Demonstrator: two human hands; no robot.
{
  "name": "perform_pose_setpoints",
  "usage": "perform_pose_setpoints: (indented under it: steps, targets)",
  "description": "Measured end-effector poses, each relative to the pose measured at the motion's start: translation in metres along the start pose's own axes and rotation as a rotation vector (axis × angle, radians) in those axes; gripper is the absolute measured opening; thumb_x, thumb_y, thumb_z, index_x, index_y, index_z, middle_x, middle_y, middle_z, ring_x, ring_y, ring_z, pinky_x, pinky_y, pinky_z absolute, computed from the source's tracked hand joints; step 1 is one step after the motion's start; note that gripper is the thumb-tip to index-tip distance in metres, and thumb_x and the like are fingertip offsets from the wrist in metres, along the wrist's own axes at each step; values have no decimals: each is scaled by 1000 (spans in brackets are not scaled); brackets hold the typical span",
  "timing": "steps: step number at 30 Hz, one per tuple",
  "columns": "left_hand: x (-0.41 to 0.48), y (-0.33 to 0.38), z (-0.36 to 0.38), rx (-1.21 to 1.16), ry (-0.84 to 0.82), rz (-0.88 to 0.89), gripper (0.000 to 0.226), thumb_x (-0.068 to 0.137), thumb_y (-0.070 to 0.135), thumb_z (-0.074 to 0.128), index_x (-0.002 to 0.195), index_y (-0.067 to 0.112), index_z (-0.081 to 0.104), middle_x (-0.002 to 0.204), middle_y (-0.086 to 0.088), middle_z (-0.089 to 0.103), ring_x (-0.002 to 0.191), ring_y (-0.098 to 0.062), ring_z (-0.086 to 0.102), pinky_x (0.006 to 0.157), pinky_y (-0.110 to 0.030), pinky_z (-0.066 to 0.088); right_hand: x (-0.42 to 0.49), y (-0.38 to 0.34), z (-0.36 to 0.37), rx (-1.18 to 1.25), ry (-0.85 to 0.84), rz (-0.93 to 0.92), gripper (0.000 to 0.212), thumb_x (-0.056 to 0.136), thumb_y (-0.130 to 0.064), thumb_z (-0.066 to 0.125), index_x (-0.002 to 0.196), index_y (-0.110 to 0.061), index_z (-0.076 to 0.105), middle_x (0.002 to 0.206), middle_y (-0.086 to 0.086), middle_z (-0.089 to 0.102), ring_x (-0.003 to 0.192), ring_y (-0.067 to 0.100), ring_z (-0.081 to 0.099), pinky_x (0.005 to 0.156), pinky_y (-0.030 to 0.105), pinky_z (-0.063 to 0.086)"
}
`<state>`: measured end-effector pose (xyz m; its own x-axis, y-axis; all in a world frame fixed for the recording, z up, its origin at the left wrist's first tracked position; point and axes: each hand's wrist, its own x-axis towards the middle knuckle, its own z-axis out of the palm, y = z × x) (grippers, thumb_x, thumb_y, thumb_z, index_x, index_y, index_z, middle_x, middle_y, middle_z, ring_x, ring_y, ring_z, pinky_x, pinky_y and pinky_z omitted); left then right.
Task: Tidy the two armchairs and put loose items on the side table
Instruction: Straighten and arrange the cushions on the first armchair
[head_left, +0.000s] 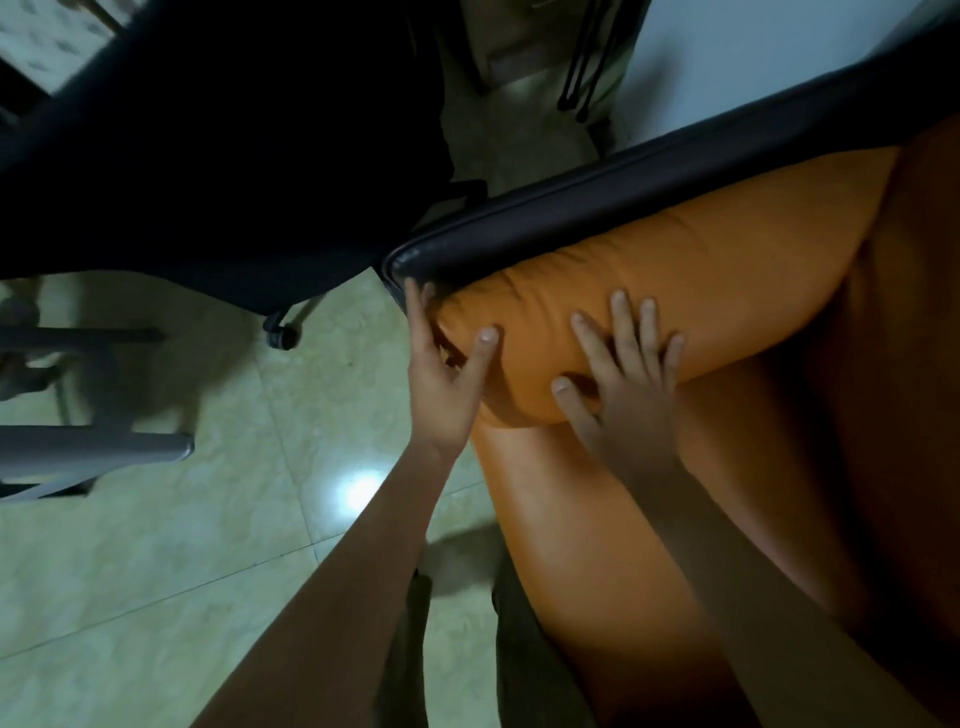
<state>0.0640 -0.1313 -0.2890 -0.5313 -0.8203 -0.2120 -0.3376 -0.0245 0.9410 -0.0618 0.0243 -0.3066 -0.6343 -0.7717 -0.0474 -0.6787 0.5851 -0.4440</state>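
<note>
Pressing on the orange cushion (670, 280) of the armchair (613, 525), both hands are in contact with it. The left hand (441, 364) cups the cushion's near end: thumb on the top face, fingers (415, 306) running up the end to the corner of the black armrest (623, 208), which borders the cushion's far side. The right hand (623, 379) lies flat on the cushion just beside the left, fingers spread wide, palm down, holding nothing. The left hand is likewise open, gripping only the cushion end. The cushion lies tilted along the armrest, above the orange seat, and is creased near its left end. Both forearms are bare. A dark office chair (218, 156) on castors (283, 332) stands on the pale green tiled floor (171, 545), close to the armrest corner. Grey bars (93, 452) of other furniture show at the left edge; what they belong to cannot be told.
</note>
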Motion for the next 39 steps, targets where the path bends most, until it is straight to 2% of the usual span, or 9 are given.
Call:
perform_pose_setpoints:
  steps: [5, 8, 12, 20, 24, 27, 30, 36, 39]
  targets:
    - [-4, -15, -25, -23, -235, -51, 119, 82, 27, 84, 158, 42, -6, 161, 11, 31, 143, -4, 38, 110, -52, 45, 7, -4, 1, 74, 42, 136, 68, 93, -53, 50, 155, -34, 30, 170, 1, 8, 156, 21, -7, 119, 66, -4]
    - [4, -17, -25, -30, -275, -46, 128, 74, 28, 90, 153, 54, -7, 162, 10, 27, 144, -3, 37, 109, -51, 46, 17, 6, -7, 62, 54, 195, 83, 84, -71, 50, 156, -37, 27, 170, -1, 5, 156, 21, -9, 116, 68, -8]
    - [9, -22, -19, -130, -269, -64, 128, 71, 10, 90, 142, 69, 1, 162, 7, 26, 139, 4, 41, 105, -46, 51, 33, 24, -17, -13, 43, 190, 96, 72, -82, 54, 155, -39, 28, 170, -2, 2, 155, 24, -12, 112, 71, -10]
    - [4, -14, 12, -158, -77, -90, 126, 77, 8, 86, 156, 44, -7, 161, 1, 30, 144, -11, 40, 113, -46, 43, 37, 33, -2, -9, 165, 128, 94, 71, -83, 54, 151, -36, 37, 168, 3, 14, 156, 30, -3, 112, 71, -12]
    - [20, -14, 35, -53, -124, -56, 122, 77, 27, 87, 158, 39, -4, 164, -1, 20, 150, -17, 28, 118, -55, 34, 46, 62, -2, -65, 278, 28, 86, 76, -85, 49, 145, -33, 47, 163, 10, 30, 153, 35, 15, 110, 77, -2]
    - [28, -3, 68, 12, -129, -12, 119, 77, 38, 86, 158, 42, -1, 163, 3, 18, 152, -16, 23, 120, -54, 29, 58, 94, -9, -71, 313, 28, 85, 79, -87, 44, 143, -32, 50, 161, 10, 34, 151, 34, 18, 110, 78, 3]
    - [22, -2, 79, -42, -70, -23, 116, 77, 38, 86, 154, 50, 1, 163, 1, 20, 151, -16, 25, 120, -53, 29, 61, 102, -11, -78, 311, 8, 85, 79, -87, 44, 143, -31, 49, 161, 11, 34, 151, 35, 19, 111, 77, 2]
    - [14, 1, 56, -131, -93, -117, 121, 80, 21, 85, 153, 49, -8, 165, 2, 20, 148, -10, 32, 118, -47, 36, 57, 86, -15, -77, 291, 26, 86, 79, -87, 44, 145, -32, 48, 162, 9, 33, 152, 34, 19, 111, 75, 1]
    - [-6, -8, 54, -202, -99, -191, 105, 91, 16, 74, 157, 40, -3, 160, 10, 30, 143, -10, 40, 115, -43, 42, 55, 81, -20, -58, 250, 46, 86, 79, -85, 46, 146, -32, 48, 163, 8, 30, 153, 33, 16, 111, 76, 0]
